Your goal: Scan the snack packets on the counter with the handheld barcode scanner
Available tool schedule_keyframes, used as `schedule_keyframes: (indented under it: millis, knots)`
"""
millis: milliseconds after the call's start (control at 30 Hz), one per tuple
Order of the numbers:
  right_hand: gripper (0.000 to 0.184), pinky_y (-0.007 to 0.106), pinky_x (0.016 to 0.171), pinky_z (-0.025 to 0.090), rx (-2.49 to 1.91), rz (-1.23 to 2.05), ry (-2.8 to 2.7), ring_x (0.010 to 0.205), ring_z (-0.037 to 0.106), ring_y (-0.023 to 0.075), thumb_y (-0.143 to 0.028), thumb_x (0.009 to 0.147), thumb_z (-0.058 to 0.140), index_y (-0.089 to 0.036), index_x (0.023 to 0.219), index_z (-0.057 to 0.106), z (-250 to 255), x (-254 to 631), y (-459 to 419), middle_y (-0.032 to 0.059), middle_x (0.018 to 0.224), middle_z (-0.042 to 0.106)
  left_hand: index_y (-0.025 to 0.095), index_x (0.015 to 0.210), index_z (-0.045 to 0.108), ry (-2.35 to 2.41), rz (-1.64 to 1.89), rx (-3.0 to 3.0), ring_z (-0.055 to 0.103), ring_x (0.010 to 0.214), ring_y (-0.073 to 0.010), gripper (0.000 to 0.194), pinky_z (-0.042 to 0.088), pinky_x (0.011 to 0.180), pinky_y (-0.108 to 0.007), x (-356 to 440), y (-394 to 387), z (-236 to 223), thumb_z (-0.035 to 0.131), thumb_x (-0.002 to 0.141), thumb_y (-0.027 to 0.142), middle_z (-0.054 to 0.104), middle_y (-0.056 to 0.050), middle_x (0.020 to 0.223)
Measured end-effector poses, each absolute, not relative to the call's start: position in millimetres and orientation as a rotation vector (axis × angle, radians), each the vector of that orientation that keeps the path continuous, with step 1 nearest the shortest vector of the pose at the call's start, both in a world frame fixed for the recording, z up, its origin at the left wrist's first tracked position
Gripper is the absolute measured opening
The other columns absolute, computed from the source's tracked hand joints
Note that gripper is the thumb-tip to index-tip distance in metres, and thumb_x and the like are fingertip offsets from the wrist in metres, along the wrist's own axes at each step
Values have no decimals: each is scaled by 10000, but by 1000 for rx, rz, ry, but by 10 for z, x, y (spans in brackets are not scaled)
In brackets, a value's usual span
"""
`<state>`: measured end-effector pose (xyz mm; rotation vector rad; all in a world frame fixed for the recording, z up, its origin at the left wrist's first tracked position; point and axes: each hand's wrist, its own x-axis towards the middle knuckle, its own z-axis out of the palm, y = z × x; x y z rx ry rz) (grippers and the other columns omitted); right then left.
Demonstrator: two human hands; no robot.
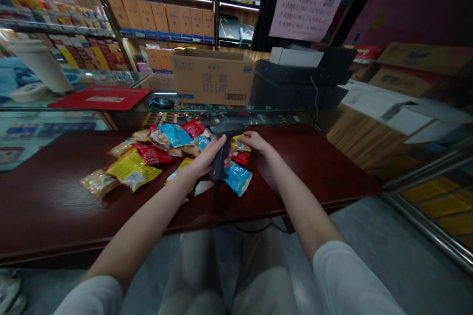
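Observation:
My left hand [212, 156] is closed around the handle of a black barcode scanner [220, 157], whose head points up and to the right. Just right of the scanner head, my right hand [255, 141] pinches a small yellow snack packet [239, 144]. Beneath these lie a red packet [241, 158] and a blue snack bag [239, 178]. To the left spreads a loose pile of snack bags, with a yellow bag [133, 168], a red bag [153, 154], a blue bag [173, 134] and a clear bag of tan food [99, 183].
An open cardboard box [213, 78] stands on the glass counter behind the dark red desk [310, 172]. Beside it are a computer mouse [161, 103], a red mat [101, 98] and a black printer-like machine [295, 71]. The scanner cable [251, 230] hangs off the front edge.

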<state>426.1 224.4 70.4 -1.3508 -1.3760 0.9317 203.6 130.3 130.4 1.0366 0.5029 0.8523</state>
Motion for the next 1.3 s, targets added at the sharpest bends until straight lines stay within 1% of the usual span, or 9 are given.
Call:
schedule_keyframes:
  millis: [67,133,267,400,600,800,1000,1133,1300]
  knots:
    - [392,372,741,590,-1332,1118,-1294,776,714,249,-270,543,933,-177,834,688,755,4373,2212,42,745,730,165,884,531,509,848,1035,474,428,-84,559,415,407,-212,2082,1362,1324,765,723,647,595,2,618]
    - [385,346,715,593,-1272,1213,-1147,727,710,216,-234,524,942,-172,801,681,790,4533,2144,43,758,749,160,888,545,507,834,1033,469,421,-81,553,404,403,-208,2136,1407,1336,745,742,654,587,3,611]
    - [423,288,674,590,-1073,1182,-805,734,704,164,-269,535,939,-206,836,648,745,4886,1960,-3,827,754,151,852,568,491,769,1077,465,412,-82,567,389,390,-211,2241,1417,1284,731,735,681,597,-11,609]
    - [436,234,678,583,-908,1137,-737,764,688,122,-283,559,933,-246,820,586,626,5044,1832,-60,832,724,143,761,580,542,705,1118,462,407,-76,606,375,389,-212,2278,1353,1131,708,717,733,606,-28,610]
    - [399,312,707,619,-826,1282,-812,880,700,167,-283,636,887,-264,891,581,640,4884,1763,-45,942,726,111,721,625,643,700,1110,460,398,-86,682,356,396,-208,2272,1318,971,637,731,793,529,-18,485]
    - [371,298,750,612,-851,1280,-843,900,695,161,-294,644,865,-261,883,584,673,4782,1704,-37,947,718,132,732,607,647,770,1061,443,399,-81,649,350,395,-198,2279,1299,1001,666,718,778,509,5,467]
    - [361,362,803,595,-989,1176,-910,972,691,213,-375,665,801,-274,893,541,678,4761,1709,-8,963,709,139,776,628,655,775,1072,470,390,-88,601,353,378,-209,2282,1337,823,609,806,739,606,-44,561]
    - [317,412,858,582,-987,1163,-939,1027,684,239,-394,689,757,-275,879,532,692,4716,1710,9,991,715,138,815,632,622,808,1060,461,372,-80,574,347,366,-205,2288,1349,800,615,822,712,624,-43,583]
    - [350,352,820,589,-924,1218,-915,930,688,198,-322,625,814,-270,860,560,727,4682,1667,-22,938,707,140,806,626,656,818,1086,466,367,-85,590,347,354,-210,2287,1326,846,627,797,730,625,-44,580]
